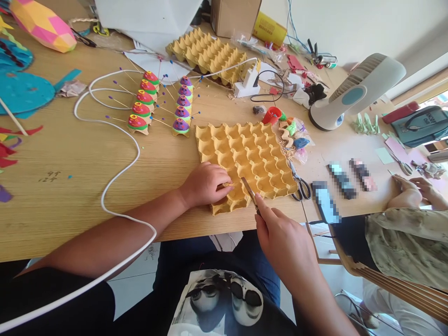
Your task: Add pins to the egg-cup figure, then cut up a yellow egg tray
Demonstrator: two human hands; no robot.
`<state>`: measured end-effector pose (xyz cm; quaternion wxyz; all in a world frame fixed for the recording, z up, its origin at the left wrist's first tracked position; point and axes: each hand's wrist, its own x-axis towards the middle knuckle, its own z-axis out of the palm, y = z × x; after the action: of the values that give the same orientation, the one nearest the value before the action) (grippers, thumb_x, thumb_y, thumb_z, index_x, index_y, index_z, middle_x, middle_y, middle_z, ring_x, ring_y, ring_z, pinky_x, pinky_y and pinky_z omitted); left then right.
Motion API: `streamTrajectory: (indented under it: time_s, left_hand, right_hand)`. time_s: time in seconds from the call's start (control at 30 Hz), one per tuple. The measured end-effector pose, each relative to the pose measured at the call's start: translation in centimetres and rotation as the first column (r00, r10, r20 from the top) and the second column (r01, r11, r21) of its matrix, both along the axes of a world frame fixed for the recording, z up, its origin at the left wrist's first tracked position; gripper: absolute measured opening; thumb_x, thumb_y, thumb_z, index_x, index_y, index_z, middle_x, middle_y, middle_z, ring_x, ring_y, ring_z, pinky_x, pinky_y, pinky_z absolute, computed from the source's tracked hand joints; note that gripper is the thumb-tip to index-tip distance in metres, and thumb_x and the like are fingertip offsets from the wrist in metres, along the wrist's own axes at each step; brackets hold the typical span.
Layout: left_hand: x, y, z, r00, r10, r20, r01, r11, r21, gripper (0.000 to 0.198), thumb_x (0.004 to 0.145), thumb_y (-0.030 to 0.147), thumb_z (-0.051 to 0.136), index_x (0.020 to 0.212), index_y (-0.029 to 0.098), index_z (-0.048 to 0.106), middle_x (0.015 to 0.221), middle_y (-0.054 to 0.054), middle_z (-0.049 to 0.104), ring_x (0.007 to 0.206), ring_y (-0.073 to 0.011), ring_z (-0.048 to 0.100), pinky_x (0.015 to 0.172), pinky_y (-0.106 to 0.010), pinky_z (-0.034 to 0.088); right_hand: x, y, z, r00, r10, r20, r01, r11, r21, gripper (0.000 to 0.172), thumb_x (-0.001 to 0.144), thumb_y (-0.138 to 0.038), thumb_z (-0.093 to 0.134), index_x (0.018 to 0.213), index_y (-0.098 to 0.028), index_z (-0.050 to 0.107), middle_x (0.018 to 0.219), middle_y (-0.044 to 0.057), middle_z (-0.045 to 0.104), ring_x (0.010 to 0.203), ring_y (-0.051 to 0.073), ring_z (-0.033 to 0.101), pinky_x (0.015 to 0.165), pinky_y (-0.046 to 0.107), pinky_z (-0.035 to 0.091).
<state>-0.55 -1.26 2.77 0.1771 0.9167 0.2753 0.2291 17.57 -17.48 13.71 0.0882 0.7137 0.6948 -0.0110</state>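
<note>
A yellow pulp egg tray (252, 149) lies on the wooden table in front of me. My left hand (206, 183) rests over its near left part, the fingers curled on the cups and holding the tray. In my right hand (283, 233) is a craft knife (249, 189), its blade pointing up and left across the near cups. The blade tip is close to my left fingertips; whether it cuts into the pulp I cannot tell. Black-handled scissors (300, 183) lie by the tray's right edge.
Painted egg-carton caterpillars (143, 102) stand behind on the left, near a white cable (105, 186) that crosses the table. Farther back are another egg tray (210, 53) and a power strip (247, 84). On the right are a fan (353, 93), phones (325, 201) and a seated person's hands (409, 189).
</note>
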Motion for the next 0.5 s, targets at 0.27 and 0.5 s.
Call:
streamTrajectory:
  time_s: [0.27, 0.5]
  left_hand:
    - [0.0, 0.0, 0.0, 1.000, 0.004, -0.004, -0.004, 1.000, 0.002, 0.027, 0.097, 0.040, 0.060, 0.083, 0.022, 0.075, 0.086, -0.002, 0.076, 0.082, -0.0193, 0.067, 0.073, -0.036, 0.038]
    - [0.0, 0.0, 0.0, 1.000, 0.004, -0.017, -0.004, 1.000, 0.010, 0.030, 0.097, 0.041, 0.060, 0.079, 0.021, 0.072, 0.082, -0.003, 0.074, 0.080, -0.0189, 0.066, 0.070, -0.035, 0.036]
  right_hand:
    - [-1.0, -0.8, -1.3, 0.998, -0.002, 0.056, 0.002, 1.000, -0.002, 0.052, 0.104, -0.022, 0.051, 0.155, -0.019, 0.051, 0.079, 0.000, 0.070, 0.062, 0.015, 0.069, 0.050, 0.030, 0.035]
    - [-1.1, -0.3, -2.4, 0.996, -0.023, 0.081, 0.028, 0.998, -0.055, 0.056, 0.104, -0.021, 0.051, 0.159, -0.021, 0.044, 0.088, 0.002, 0.073, 0.064, 0.014, 0.070, 0.051, 0.028, 0.037]
